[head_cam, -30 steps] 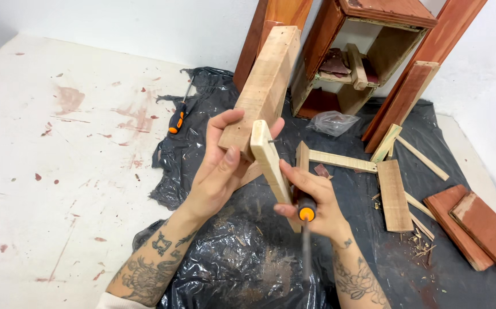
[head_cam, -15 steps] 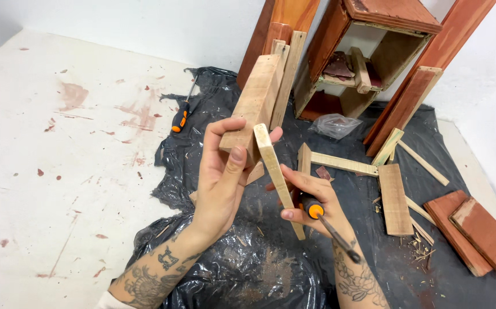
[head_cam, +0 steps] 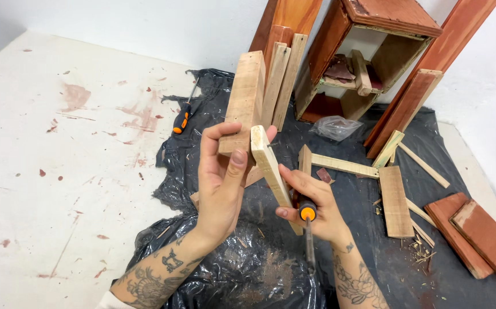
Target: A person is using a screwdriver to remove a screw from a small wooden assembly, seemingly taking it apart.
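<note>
Head view: my left hand grips a thick wooden block; right hand clasps a slat and chisel. Pieces not yet joined; loose boards remain.

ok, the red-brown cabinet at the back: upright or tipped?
Tipped. The cabinet leans at an angle with its open side facing the camera, wood scraps resting loose inside, and boards propped against the wall beside it.

Screwdriver left of cabinet
</note>
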